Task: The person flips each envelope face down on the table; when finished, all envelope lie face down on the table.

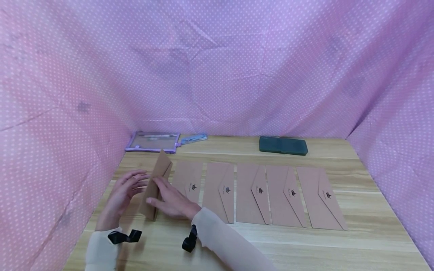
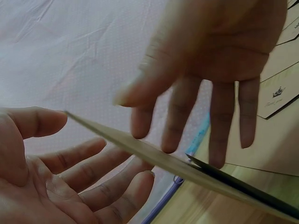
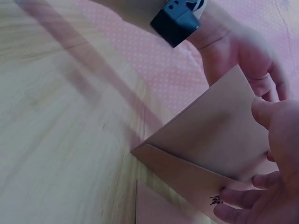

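A brown kraft envelope (image 1: 147, 194) stands tilted on its edge at the left of the table, between the two hands. Behind its back, my left hand (image 1: 126, 188) has loosely bent fingers; its thumb tip (image 2: 58, 122) meets the envelope's edge. From the flap side, my right hand (image 1: 174, 199) reaches over with straight, spread fingers that touch or nearly touch the paper. Seen from the right wrist, the envelope's flap (image 3: 187, 175) lies folded over, and its small dark crown print (image 3: 216, 200) is partly under the right fingertips.
Several like envelopes (image 1: 249, 195) lie in a row to the right on the wooden table (image 1: 369, 210). Along the back are a purple-edged clear pouch (image 1: 152, 142), a blue item (image 1: 194, 139) and a dark green case (image 1: 283, 145). Pink dotted cloth (image 1: 230, 75) hangs around the table.
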`<action>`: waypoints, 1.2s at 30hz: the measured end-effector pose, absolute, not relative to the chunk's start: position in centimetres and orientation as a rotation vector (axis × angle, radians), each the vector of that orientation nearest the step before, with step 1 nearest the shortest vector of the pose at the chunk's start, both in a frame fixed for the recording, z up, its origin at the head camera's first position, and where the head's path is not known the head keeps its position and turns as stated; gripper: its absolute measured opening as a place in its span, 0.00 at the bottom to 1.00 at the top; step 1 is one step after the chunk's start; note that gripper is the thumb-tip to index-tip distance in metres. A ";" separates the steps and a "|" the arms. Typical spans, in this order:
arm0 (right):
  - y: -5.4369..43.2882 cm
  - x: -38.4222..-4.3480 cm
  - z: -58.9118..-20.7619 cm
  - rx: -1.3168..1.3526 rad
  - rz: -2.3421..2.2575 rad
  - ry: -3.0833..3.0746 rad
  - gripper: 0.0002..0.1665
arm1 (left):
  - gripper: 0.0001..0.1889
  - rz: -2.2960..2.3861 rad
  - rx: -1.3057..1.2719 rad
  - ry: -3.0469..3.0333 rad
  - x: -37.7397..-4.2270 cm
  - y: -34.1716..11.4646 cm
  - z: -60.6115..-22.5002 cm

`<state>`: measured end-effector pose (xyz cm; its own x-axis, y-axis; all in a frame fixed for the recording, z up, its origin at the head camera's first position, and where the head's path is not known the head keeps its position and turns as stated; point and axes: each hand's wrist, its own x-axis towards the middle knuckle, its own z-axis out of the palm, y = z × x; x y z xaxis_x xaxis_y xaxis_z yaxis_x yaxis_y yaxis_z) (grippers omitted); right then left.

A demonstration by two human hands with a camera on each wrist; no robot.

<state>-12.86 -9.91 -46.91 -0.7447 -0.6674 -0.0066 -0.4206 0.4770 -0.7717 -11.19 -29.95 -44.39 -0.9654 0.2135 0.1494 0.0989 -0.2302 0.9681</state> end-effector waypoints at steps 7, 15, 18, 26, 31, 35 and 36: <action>-9.7 -12.8 -46.6 -0.920 -1.236 2.418 0.42 | 0.19 2.344 0.408 1.932 -11.3 -29.5 -44.5; -9.3 -12.9 -46.2 -0.921 -1.296 2.401 0.39 | 0.24 2.368 0.551 1.737 -11.8 -29.3 -45.2; -9.4 -12.9 -46.3 -0.892 -1.330 2.387 0.37 | 0.25 2.376 0.573 1.643 -12.0 -29.2 -45.8; -9.5 -12.6 -46.7 -0.787 -1.354 2.393 0.36 | 0.27 2.424 0.585 1.440 -12.2 -29.4 -47.7; -9.4 -12.6 -46.6 -0.682 -1.359 2.372 0.42 | 0.27 2.434 0.570 1.447 -12.2 -29.4 -47.9; -9.3 -12.7 -46.7 -0.660 -1.390 2.347 0.42 | 0.25 2.440 0.492 1.505 -12.0 -29.6 -47.9; -9.3 -12.7 -46.7 -0.653 -1.396 2.342 0.43 | 0.25 2.441 0.463 1.532 -11.9 -29.6 -47.9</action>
